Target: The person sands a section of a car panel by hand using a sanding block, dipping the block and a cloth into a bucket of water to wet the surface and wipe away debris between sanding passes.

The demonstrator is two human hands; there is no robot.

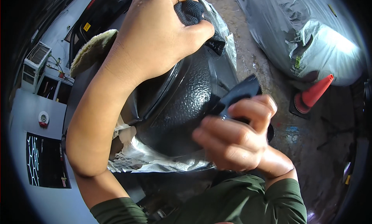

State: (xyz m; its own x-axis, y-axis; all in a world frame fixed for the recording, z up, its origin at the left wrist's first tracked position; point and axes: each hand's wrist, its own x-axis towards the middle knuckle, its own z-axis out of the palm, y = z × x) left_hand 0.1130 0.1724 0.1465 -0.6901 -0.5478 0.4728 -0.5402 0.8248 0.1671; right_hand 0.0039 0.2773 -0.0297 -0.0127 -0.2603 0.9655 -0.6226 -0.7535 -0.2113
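My left hand (162, 34), at the top, is closed on a black mesh-textured cloth (189, 11) at the far end of a glossy, pebble-textured black panel (174, 111). My right hand (240, 135), blurred by motion, is closed around a dark, glossy flat piece (244, 86) over the panel's right side; its full shape is hidden by my fingers. Crumpled paper sheeting (135, 158) lies around the panel's edges. A pale fleecy pad (89, 49) stands at the panel's upper left, partly behind my left arm.
A red cone (314, 94) stands on the floor at the right, below a large silver-covered object (321, 49). At the left are a dark vehicle (89, 11), a small shelf unit (35, 69), a round item (43, 119) and a black poster (44, 160).
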